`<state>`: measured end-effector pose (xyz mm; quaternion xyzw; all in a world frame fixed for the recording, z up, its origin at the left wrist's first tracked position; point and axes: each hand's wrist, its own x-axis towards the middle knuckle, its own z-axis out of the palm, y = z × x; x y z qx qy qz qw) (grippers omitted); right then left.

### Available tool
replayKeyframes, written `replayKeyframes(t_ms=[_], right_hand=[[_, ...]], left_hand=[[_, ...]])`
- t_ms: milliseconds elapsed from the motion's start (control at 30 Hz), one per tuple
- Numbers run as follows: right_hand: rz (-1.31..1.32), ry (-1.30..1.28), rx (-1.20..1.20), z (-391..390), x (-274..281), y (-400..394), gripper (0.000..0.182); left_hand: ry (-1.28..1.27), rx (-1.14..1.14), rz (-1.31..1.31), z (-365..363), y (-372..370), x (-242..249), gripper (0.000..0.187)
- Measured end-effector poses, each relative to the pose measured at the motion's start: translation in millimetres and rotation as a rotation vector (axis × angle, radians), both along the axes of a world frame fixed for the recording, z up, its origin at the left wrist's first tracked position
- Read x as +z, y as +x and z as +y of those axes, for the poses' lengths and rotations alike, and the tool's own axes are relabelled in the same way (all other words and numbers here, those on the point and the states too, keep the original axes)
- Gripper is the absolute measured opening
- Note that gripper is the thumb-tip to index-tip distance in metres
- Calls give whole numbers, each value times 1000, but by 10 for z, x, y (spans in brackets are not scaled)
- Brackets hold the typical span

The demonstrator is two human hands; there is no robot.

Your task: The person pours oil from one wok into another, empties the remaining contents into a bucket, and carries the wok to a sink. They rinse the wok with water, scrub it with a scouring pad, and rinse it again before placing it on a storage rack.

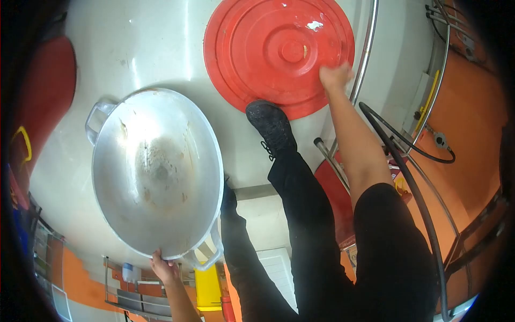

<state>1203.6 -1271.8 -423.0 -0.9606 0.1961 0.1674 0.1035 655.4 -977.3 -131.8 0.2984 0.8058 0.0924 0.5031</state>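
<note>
Black sleeve (394, 239) looms right; left fingers (157, 257) grip metal pan (158, 174).

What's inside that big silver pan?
Inside the pan, I see brownish stains and a dark speckled patch near the middle; no food shows. The pan covers whatever lies directly behind it.

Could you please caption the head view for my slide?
Left hand holding a metal pan, blurred right hand near a red lid.
</note>
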Motion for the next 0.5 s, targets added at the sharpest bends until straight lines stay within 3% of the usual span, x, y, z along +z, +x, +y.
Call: replayKeyframes(t_ms=[67, 100, 167, 200, 233, 300, 500], right_hand=[[-332, 223, 253, 386, -57, 448, 63], [-395, 211, 344, 566, -131, 720, 57], [-447, 91, 590, 859, -282, 1242, 52], [-437, -24, 738, 993, -241, 1427, 59], [-441, -20, 754, 1098, -177, 1577, 59], [-40, -10, 878, 1385, 123, 1737, 50], [206, 11, 791, 1553, -46, 2144, 62]], left_hand=[[-20, -21, -11, 29, -120, 10, 6], [-42, -38, -22, 37, -187, 15, 8], [-73, -49, -49, 60, -209, 32, 8], [-108, -70, -77, 49, -176, 19, 8], [-106, -54, -81, 32, -131, 8, 8], [-29, -47, 16, 9, -43, 6, 7], [-60, -12, -12, 10, -9, 32, 7]])
